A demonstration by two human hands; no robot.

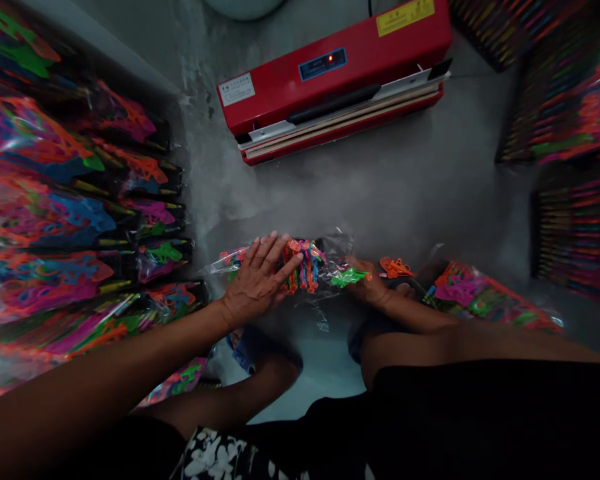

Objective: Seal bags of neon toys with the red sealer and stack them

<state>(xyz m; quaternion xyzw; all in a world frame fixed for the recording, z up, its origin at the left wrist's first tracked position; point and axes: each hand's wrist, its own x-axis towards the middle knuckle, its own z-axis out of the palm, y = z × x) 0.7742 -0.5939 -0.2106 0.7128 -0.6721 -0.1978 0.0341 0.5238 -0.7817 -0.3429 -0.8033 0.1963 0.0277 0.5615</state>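
Note:
My left hand (257,280) lies flat with fingers spread on a clear plastic bag (339,247) of bright plastic pieces. Packed side by side in the bag, the pieces (303,267) are orange, blue, pink and green, and their exact kind is too small to tell. At the bag's right end my right hand (370,288) is closed around a green plastic piece (349,277) with an orange tip beside it. Its fingertips are partly hidden by the piece and the film. Just right of that hand lies a loose orange plastic piece (397,267).
A red bag sealer (340,73) with a lit red light stands on the grey floor ahead. Filled bags (45,267) are piled along the left. More filled packs (575,233) lie at the right, and one bag (495,297) rests by my right leg. My sandalled feet flank the work.

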